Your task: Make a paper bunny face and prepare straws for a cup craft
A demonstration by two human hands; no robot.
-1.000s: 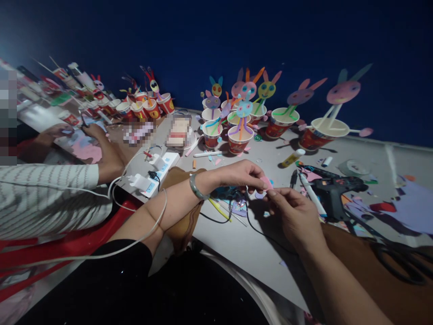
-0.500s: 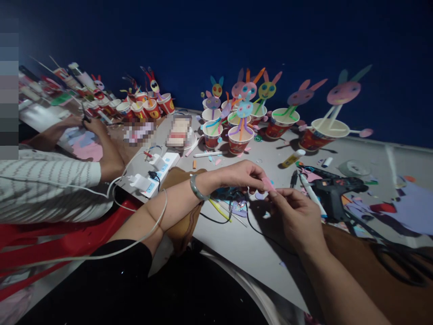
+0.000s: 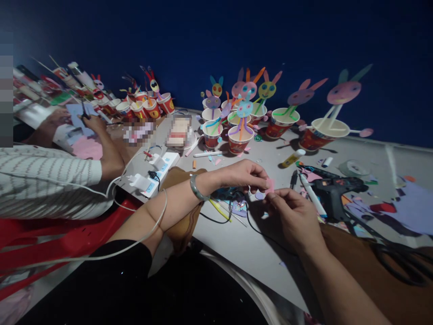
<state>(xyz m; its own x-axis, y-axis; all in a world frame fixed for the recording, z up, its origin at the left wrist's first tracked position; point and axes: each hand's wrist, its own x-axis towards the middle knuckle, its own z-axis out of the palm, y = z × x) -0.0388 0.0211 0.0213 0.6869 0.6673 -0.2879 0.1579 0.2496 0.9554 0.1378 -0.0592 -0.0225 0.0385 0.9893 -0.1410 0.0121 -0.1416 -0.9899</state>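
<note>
Between my two hands is a small piece of pink paper point(image 3: 269, 186). My left hand point(image 3: 245, 175), with a bangle point(image 3: 199, 187) on its wrist, pinches the paper's upper left side. Thumb and fingers of my right hand point(image 3: 296, 214) close on its lower edge. Just beneath lie purple paper scraps point(image 3: 240, 206) and a black cable point(image 3: 252, 223). To the right of my right hand are a white marker point(image 3: 313, 195) and a black glue gun point(image 3: 338, 192).
Paper cups point(image 3: 241, 137) with rabbit-faced figures stand along the blue wall. A glue stick point(image 3: 292, 159), tape roll point(image 3: 355, 168) and black-handled scissors point(image 3: 402, 262) lie rightward. Left are a power strip point(image 3: 165, 171) and a co-worker's hand point(image 3: 93, 123) holding scissors point(image 3: 84, 110) at blue paper point(image 3: 76, 113).
The pink paper has turned so more of its flat face shows; my hands have shifted only slightly. The co-worker has raised blue paper against the scissors.
</note>
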